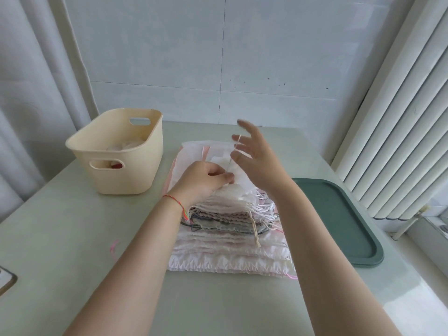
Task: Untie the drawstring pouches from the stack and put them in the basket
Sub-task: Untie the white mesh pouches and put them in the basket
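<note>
A stack of drawstring pouches [228,241], mostly white and pale pink with a few grey ones, lies in the middle of the table. My left hand [206,180] rests on the top white pouch [236,190] and pinches its gathered neck. My right hand [257,156] hovers above the stack's far end, fingers spread, with a thin cream drawstring [234,154] pinched between thumb and forefinger and pulled taut upward. The cream basket [150,151] stands to the left of the stack and holds a few pouches.
A dark green tray [339,221] lies on the table to the right of the stack. A loose pink string [114,246] lies on the table at the left. A white radiator runs along the right side, and a curtain hangs at the left.
</note>
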Motion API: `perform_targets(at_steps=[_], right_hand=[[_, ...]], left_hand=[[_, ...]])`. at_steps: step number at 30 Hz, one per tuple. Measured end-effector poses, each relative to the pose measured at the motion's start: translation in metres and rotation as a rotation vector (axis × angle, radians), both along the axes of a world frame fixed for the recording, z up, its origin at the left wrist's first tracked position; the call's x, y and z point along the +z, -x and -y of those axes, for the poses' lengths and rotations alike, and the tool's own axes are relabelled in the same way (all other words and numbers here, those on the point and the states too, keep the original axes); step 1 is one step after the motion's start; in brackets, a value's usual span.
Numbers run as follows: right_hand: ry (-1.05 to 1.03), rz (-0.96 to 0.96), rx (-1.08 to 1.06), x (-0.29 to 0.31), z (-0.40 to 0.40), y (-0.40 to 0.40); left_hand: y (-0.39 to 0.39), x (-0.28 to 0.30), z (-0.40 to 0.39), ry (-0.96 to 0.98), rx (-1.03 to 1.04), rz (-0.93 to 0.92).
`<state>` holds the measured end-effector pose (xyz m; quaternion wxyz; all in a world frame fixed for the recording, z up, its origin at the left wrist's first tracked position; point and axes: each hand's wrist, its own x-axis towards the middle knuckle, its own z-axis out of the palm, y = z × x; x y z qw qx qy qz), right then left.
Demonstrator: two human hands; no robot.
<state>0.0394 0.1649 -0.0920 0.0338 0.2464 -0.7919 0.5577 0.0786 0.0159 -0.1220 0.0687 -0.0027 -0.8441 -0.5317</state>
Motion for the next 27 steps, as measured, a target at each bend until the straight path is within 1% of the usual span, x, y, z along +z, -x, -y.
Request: perform_targets(at_steps=[2,5,7,9,11,15,19,22,27], right_hand=[[-0.038,-0.045,0.019,0.002,0.0,-0.004],[-0.138,-0.091,-0.064,0.001,-0.003,0.002],[-0.204,-0.074,-0.054,-0.001,-0.003,0.002],[-0.263,-0.129,-0.076,-0.004,-0.002,0.001],[-0.27,-0.161,-0.088,-0.001,-0.002,0.0],[-0.272,-0.058,-0.007,0.001,0.001,-0.004],[-0.307,-0.104,-0.049,-0.002,0.003,-0.004],[-0.397,-0.134,-0.037,0.0,-0.002,-0.002],[-0.502,-0.088,-0.043,0.001,-0.01,0.0]], left_hand=[[0.0,0.0,0.001,-0.101,0.017,0.03],[0.0,0.001,0.002,-0.323,0.055,0.087],[0.0,0.003,0.003,-0.374,0.074,0.117],[-0.001,0.005,0.004,-0.393,0.079,0.135],[0.0,0.005,0.005,-0.412,0.078,0.138],[0.0,0.006,0.005,-0.413,0.086,0.13],[-0.001,0.006,0.005,-0.389,0.075,0.142],[-0.001,0.005,0.007,-0.4,0.069,0.134],[-0.001,0.002,0.011,-0.385,0.063,0.061]])
